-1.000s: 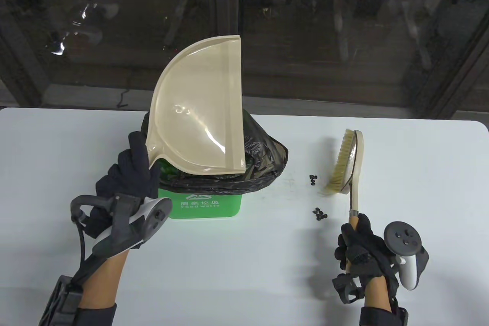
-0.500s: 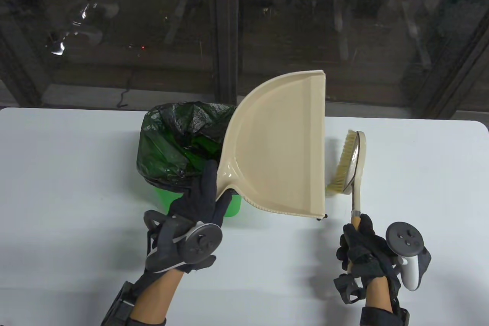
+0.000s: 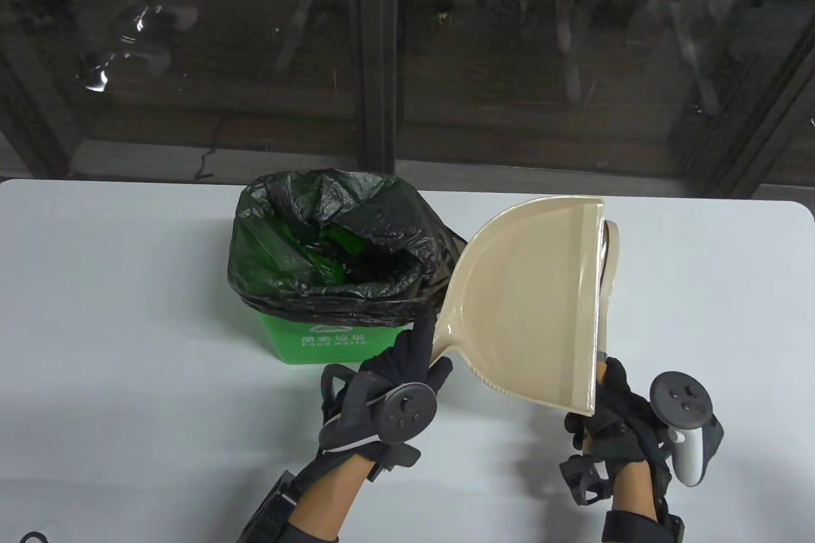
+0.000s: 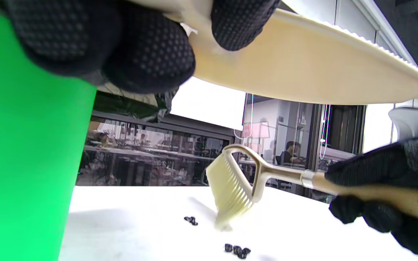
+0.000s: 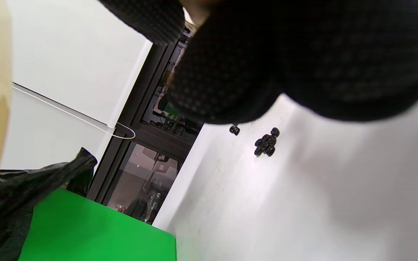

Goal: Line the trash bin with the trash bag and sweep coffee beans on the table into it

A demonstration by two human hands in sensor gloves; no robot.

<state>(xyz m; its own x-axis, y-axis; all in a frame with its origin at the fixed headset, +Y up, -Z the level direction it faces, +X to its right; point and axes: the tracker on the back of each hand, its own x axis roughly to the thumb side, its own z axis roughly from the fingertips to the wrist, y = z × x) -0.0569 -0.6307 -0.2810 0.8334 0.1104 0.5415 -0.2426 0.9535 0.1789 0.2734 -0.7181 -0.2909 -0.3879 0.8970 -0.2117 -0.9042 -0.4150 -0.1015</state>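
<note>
Bin: green trash bin (image 3: 334,339) stands at 10 o'clock from the two hands, already lined; black trash bag (image 3: 337,250) is folded over its rim.
Left hand: left hand (image 3: 401,377) is curled round the handle of the beige dustpan (image 3: 541,307), holding it raised and tilted, at 3 o'clock from the bin.
Right hand: right hand (image 3: 611,416) is clamped round the wooden handle of the brush (image 4: 238,188); bristles touch the table (image 3: 127,314).
Beans: coffee beans (image 4: 236,250) lie in two small clusters on the table beneath the pan, just beside the bristles; hidden by the pan in the table view.
Step in hand: judged as the sweeping stage, pan being positioned for collection.
Next move: pan's straight edge should go flat on the table beside the beans, brush sweeping them in.
</note>
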